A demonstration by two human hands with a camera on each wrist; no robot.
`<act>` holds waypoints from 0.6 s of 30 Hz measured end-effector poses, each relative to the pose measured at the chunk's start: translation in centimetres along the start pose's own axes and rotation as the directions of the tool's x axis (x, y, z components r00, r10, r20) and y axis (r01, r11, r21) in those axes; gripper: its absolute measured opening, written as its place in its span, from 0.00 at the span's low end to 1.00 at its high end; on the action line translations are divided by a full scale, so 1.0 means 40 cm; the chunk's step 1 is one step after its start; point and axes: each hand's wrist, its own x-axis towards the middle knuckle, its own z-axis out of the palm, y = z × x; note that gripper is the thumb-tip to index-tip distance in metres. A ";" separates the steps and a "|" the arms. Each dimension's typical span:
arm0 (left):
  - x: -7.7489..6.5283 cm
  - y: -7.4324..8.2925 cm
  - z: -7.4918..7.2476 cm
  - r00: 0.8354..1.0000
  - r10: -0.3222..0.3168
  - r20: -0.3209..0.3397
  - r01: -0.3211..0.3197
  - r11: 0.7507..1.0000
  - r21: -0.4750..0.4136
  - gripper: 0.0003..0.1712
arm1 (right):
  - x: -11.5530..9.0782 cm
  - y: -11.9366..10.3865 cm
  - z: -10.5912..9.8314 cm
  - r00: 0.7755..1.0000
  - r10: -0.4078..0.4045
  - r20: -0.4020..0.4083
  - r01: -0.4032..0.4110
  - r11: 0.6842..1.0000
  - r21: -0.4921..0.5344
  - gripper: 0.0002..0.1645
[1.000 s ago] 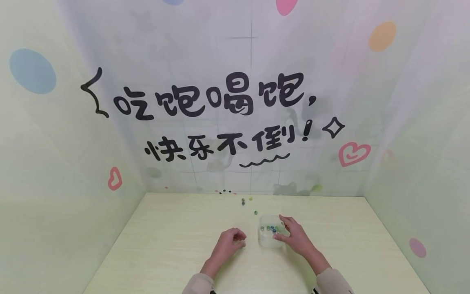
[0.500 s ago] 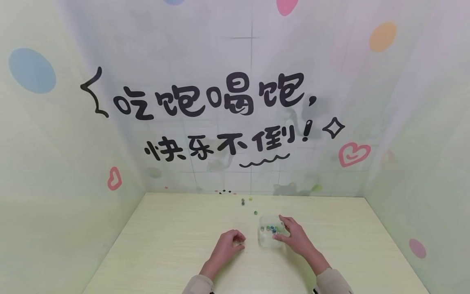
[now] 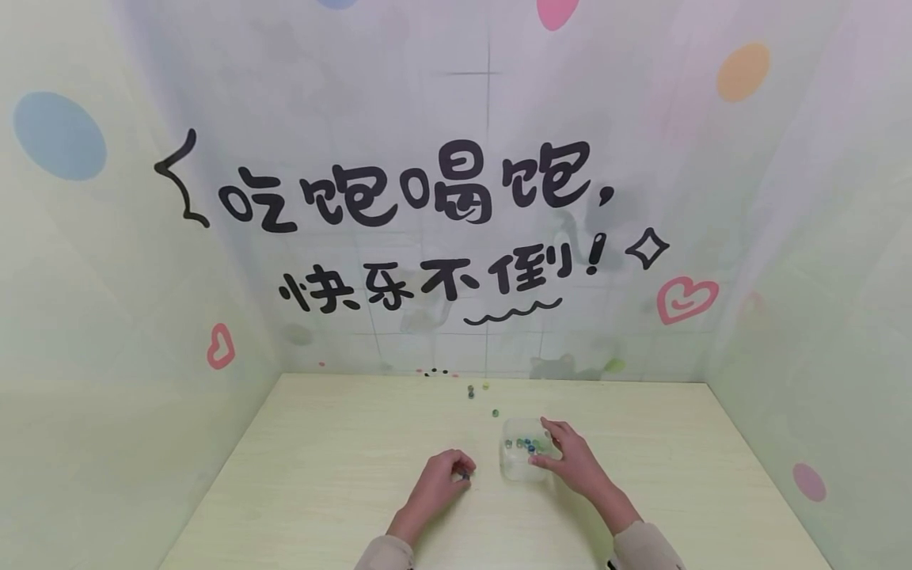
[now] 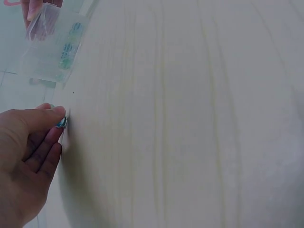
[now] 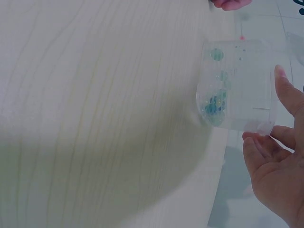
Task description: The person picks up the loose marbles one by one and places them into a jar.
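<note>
Left hand (image 3: 443, 476) pinching a marble (image 3: 465, 476), right hand (image 3: 575, 461) gripping the clear container (image 3: 522, 470), and there, four loose marbles (image 3: 471, 393) toward the table's back edge (image 3: 370, 381)

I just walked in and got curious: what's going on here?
A person's left hand has a small, round, bluish glassy marble pinched in its grip. The right hand holds a clear, squarish plastic container with several green and blue marbles inside. Four loose marbles lie farther back on the pale, wood-grained table, outside the container.
</note>
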 end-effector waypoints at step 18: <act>0.014 0.014 -0.007 1.000 -0.026 -0.008 0.026 0.999 0.034 0.12 | 0.001 -0.007 -0.007 1.000 -0.018 0.004 0.018 1.000 -0.001 0.46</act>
